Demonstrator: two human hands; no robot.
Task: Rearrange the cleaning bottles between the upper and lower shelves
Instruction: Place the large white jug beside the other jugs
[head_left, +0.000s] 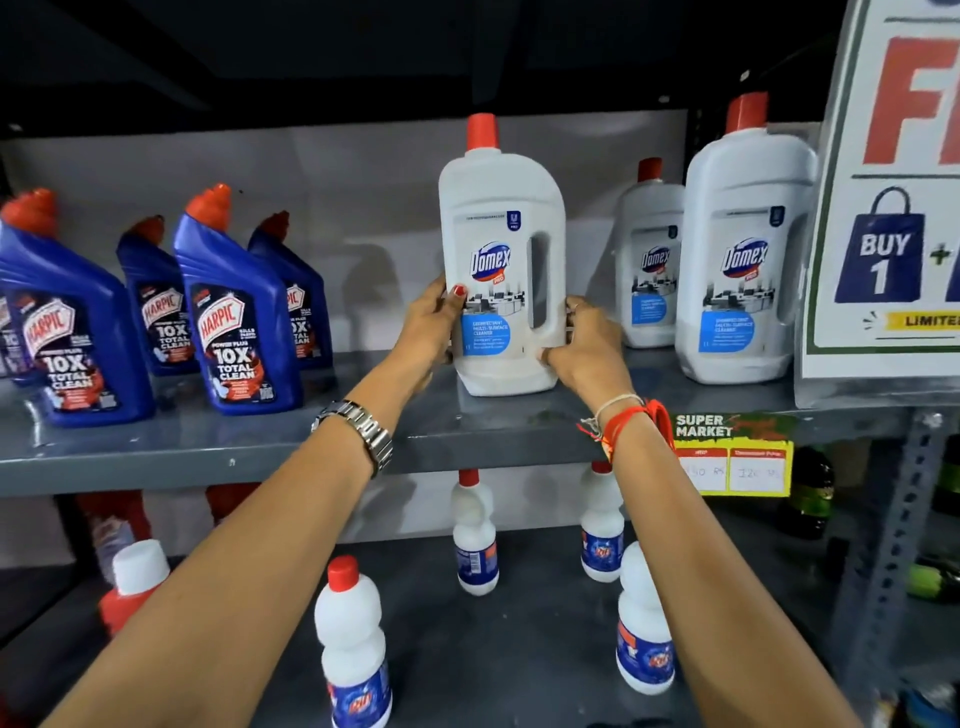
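A large white Domex bottle (503, 249) with a red cap stands upright on the upper shelf (218, 447), near its middle. My left hand (428, 325) grips its left side and my right hand (587, 345) grips its lower right side by the handle. Two more Domex bottles (743, 249) stand to the right. Several blue Harpic bottles (234, 312) stand at the left of the same shelf. On the lower shelf (519, 634) stand several small white bottles (353, 644) with red caps, partly hidden by my forearms.
A promotional sign (893, 182) leans at the right end of the upper shelf. A yellow price tag (735, 457) hangs on the shelf edge. Red bottles (130, 587) stand at the lower left. A perforated metal upright (893, 545) frames the right side.
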